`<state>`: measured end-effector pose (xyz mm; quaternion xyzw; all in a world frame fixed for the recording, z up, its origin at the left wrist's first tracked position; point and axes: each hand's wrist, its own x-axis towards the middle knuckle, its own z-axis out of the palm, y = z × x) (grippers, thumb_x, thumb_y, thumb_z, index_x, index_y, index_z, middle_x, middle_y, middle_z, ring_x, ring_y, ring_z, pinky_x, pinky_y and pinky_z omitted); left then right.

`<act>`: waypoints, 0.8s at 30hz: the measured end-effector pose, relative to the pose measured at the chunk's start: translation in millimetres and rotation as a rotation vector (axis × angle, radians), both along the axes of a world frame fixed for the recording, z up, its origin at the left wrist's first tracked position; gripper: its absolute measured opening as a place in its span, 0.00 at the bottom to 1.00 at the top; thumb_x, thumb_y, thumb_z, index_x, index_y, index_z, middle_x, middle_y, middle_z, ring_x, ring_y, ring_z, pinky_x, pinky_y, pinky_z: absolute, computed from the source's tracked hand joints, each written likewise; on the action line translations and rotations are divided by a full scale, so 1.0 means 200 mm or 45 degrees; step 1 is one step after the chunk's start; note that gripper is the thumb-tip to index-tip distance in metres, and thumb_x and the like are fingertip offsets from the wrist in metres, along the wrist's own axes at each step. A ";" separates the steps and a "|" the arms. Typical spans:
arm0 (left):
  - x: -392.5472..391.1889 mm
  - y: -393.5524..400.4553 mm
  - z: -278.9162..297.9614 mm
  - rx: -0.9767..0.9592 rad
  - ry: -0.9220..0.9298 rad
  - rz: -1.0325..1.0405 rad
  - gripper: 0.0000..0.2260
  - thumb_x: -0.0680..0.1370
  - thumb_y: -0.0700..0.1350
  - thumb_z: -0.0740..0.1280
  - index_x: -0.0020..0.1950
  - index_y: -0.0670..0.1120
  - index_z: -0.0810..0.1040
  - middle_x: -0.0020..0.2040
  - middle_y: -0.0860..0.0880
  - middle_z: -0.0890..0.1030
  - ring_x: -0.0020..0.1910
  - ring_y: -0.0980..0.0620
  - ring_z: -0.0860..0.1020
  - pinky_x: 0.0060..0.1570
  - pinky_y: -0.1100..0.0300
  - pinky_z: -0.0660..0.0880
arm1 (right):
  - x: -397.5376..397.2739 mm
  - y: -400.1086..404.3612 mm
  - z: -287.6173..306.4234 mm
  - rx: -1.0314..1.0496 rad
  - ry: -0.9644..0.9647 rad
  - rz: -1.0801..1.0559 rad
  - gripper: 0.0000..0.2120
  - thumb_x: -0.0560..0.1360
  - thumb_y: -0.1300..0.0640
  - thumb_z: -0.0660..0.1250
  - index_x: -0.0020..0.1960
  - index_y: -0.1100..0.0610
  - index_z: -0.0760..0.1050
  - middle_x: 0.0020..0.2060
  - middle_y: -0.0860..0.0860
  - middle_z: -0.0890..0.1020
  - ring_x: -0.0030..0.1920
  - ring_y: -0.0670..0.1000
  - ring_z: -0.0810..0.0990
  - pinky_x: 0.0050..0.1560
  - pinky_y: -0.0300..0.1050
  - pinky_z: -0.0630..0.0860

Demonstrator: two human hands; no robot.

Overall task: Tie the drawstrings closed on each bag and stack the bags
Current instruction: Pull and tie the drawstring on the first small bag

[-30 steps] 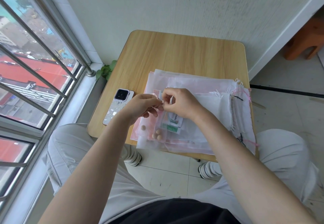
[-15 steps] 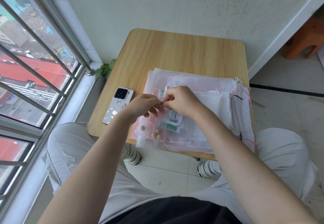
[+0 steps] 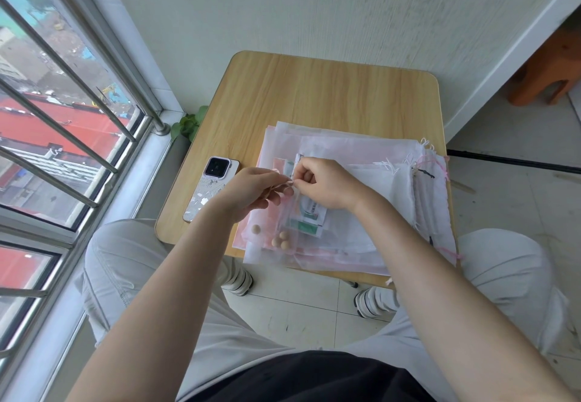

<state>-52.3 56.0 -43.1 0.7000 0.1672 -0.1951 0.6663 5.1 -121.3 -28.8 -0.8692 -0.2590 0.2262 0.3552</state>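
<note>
The left hand and the right hand each pinch an end of the thin drawstring, fingers curled tight. A second ago the hands were a bit higher; now they sit lower, close together, over the see-through bag. The knot looks about half made. The bag lies on the pile of bags on the bench, near a phone.

No legible text or labels
</note>
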 end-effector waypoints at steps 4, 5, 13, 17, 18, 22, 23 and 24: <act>0.00 0.01 -0.02 -0.066 0.015 0.038 0.08 0.79 0.42 0.67 0.51 0.37 0.81 0.44 0.45 0.84 0.34 0.53 0.75 0.32 0.64 0.67 | 0.00 0.00 -0.01 0.110 0.074 -0.104 0.03 0.74 0.59 0.68 0.44 0.58 0.77 0.36 0.48 0.79 0.36 0.46 0.75 0.40 0.43 0.75; 0.00 0.01 -0.02 -0.082 0.016 0.054 0.09 0.79 0.41 0.68 0.52 0.36 0.81 0.44 0.45 0.84 0.34 0.53 0.75 0.31 0.65 0.67 | 0.00 0.00 -0.01 0.133 0.090 -0.124 0.02 0.73 0.59 0.68 0.43 0.58 0.77 0.36 0.49 0.80 0.35 0.47 0.76 0.40 0.44 0.75; 0.01 0.00 -0.02 -0.119 -0.038 0.141 0.03 0.77 0.37 0.68 0.44 0.41 0.77 0.42 0.47 0.82 0.31 0.54 0.73 0.30 0.66 0.65 | 0.01 0.00 -0.02 0.275 0.272 -0.246 0.05 0.70 0.64 0.68 0.40 0.58 0.73 0.37 0.55 0.82 0.43 0.58 0.85 0.50 0.57 0.81; 0.01 -0.03 -0.01 0.053 -0.127 0.175 0.06 0.75 0.38 0.72 0.44 0.44 0.75 0.35 0.48 0.79 0.31 0.55 0.73 0.30 0.65 0.66 | 0.00 0.01 -0.01 0.327 0.274 -0.256 0.12 0.68 0.61 0.73 0.46 0.56 0.72 0.44 0.55 0.83 0.45 0.56 0.84 0.50 0.52 0.79; 0.02 -0.04 -0.01 0.089 -0.142 0.186 0.08 0.74 0.38 0.73 0.44 0.44 0.75 0.34 0.49 0.79 0.31 0.55 0.73 0.29 0.66 0.66 | -0.01 0.02 -0.01 0.313 0.234 -0.242 0.12 0.68 0.62 0.74 0.46 0.56 0.72 0.43 0.54 0.83 0.43 0.55 0.84 0.48 0.51 0.79; 0.02 -0.06 0.00 0.207 -0.186 0.216 0.08 0.73 0.39 0.75 0.42 0.44 0.76 0.38 0.44 0.83 0.32 0.54 0.76 0.29 0.69 0.68 | -0.01 0.04 -0.02 0.156 -0.022 -0.194 0.11 0.68 0.64 0.74 0.38 0.54 0.72 0.34 0.52 0.81 0.36 0.55 0.79 0.41 0.51 0.77; 0.02 -0.06 0.01 0.235 -0.192 0.203 0.07 0.73 0.40 0.75 0.42 0.44 0.77 0.38 0.44 0.83 0.33 0.54 0.77 0.30 0.68 0.69 | -0.01 0.04 -0.02 0.127 -0.060 -0.183 0.11 0.68 0.65 0.74 0.38 0.55 0.72 0.32 0.51 0.79 0.34 0.53 0.77 0.40 0.50 0.77; 0.02 -0.06 0.01 0.261 -0.194 0.186 0.06 0.73 0.40 0.75 0.42 0.43 0.79 0.37 0.45 0.83 0.33 0.55 0.77 0.31 0.67 0.69 | -0.01 0.04 -0.01 0.101 -0.091 -0.169 0.10 0.69 0.65 0.73 0.38 0.55 0.73 0.31 0.49 0.78 0.33 0.51 0.76 0.39 0.49 0.76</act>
